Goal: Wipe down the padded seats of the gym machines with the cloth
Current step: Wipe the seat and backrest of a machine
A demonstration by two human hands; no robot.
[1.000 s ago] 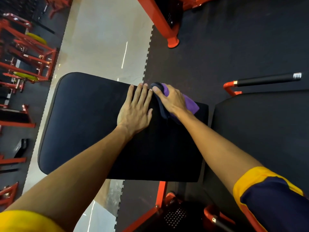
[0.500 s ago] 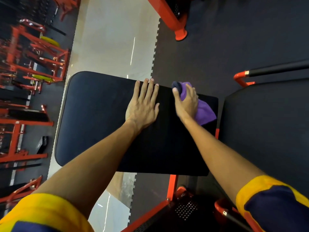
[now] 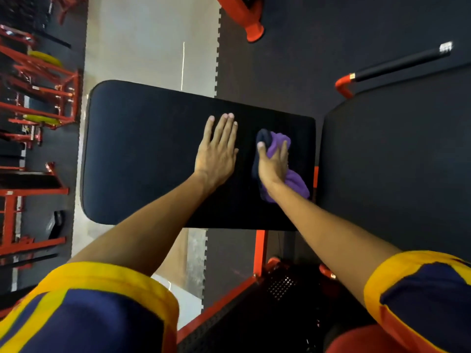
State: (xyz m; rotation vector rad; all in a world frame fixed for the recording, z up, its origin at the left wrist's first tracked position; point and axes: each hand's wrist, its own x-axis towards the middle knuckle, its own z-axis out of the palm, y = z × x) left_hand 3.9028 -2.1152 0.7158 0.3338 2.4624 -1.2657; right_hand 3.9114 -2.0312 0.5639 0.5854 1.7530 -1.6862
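A black padded seat (image 3: 142, 154) lies flat in front of me, its long side running left to right. My left hand (image 3: 216, 151) rests flat on the middle of the pad, fingers straight and together. Just to its right, my right hand (image 3: 272, 164) holds a bunched purple and dark cloth (image 3: 295, 182) and presses it onto the pad near its right end. A second black pad (image 3: 397, 159) adjoins on the right.
An orange frame post (image 3: 260, 248) rises under the seat. A black-gripped handle bar (image 3: 397, 63) on an orange bracket sticks out at upper right. Orange racks with yellow plates (image 3: 40, 80) stand at the left. An orange machine foot (image 3: 252, 29) stands on the dark floor mat beyond the seat.
My right hand has drawn the cloth from the pad's far edge toward me, across the right end. My left hand stays flat on the pad.
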